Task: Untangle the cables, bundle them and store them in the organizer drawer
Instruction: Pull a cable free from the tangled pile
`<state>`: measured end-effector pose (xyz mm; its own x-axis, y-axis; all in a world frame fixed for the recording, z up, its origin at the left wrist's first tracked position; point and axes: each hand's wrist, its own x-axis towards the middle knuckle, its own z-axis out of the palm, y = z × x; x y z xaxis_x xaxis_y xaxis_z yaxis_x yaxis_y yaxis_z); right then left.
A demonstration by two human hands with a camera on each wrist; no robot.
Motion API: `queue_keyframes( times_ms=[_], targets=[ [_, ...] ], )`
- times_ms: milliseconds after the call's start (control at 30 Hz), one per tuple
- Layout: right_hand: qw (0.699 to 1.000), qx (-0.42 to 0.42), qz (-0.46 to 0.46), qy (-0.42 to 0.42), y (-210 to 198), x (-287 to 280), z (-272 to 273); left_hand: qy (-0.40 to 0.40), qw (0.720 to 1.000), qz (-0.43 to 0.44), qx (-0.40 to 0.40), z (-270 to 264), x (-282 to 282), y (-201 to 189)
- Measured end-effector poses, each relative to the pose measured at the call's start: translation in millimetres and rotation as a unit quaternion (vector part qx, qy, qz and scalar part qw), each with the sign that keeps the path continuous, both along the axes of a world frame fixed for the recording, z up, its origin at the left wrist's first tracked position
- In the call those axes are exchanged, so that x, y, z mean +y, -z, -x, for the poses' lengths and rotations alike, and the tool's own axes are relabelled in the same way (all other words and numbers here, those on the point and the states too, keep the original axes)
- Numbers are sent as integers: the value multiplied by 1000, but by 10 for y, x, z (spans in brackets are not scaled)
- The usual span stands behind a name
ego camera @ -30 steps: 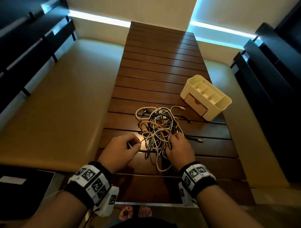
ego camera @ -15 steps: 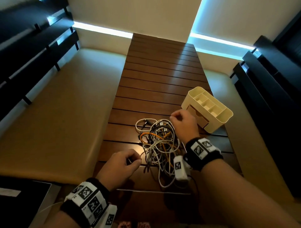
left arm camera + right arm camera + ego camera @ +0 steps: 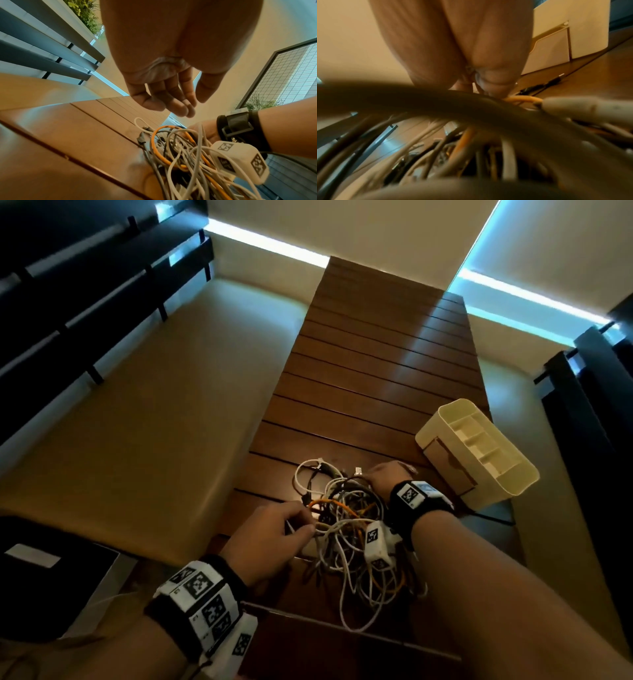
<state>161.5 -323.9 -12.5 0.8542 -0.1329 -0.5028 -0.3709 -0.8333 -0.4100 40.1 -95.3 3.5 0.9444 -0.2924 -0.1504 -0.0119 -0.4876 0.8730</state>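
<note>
A tangle of white, grey, orange and black cables [image 3: 349, 529] lies on the slatted wooden table [image 3: 376, 354], near its front edge. My left hand [image 3: 306, 525] is at the tangle's left side. In the left wrist view its fingers [image 3: 178, 106] hang loosely above the cables [image 3: 180, 152] and hold nothing. My right hand [image 3: 383, 474] reaches over the far side of the tangle. In the right wrist view it [image 3: 489, 90] is curled, pinching a thin cable beside an orange cable [image 3: 522, 99]. The cream organizer [image 3: 486, 460] stands at the right with its drawer [image 3: 448, 470] closed.
Tan bench cushions [image 3: 154, 422] run along both sides of the table, with dark slatted backrests [image 3: 85, 302] behind them. A loose black cable with a plug [image 3: 539, 86] lies on the wood near the organizer [image 3: 582, 27]. A dark object [image 3: 51, 580] sits at lower left.
My right hand went from the tangle's near edge to its far side and stays there. My left hand moved forward to the tangle's left edge.
</note>
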Motion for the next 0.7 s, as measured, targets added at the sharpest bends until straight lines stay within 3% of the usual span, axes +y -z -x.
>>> queue_keyframes(
  times_ms=[67,233,400,567,700],
  targets=[
    [998,10,-45,44,137,-26,-42,2,1000,4,11,-15,-26,5],
    [985,-108,-81,106,216,-51,-42,-11,999,27,20,-3,-108,18],
    [935,-246,-216,133,-337,-48,215,-44,995,87,2,-36,-310,-120],
    [889,-309,-329,72,-1094,4,631,-53,988,131,-56,-188,-630,-369],
    [870,-324,-370,30,-1355,8,840,-19,980,165,-108,-295,-867,-621]
  ],
)
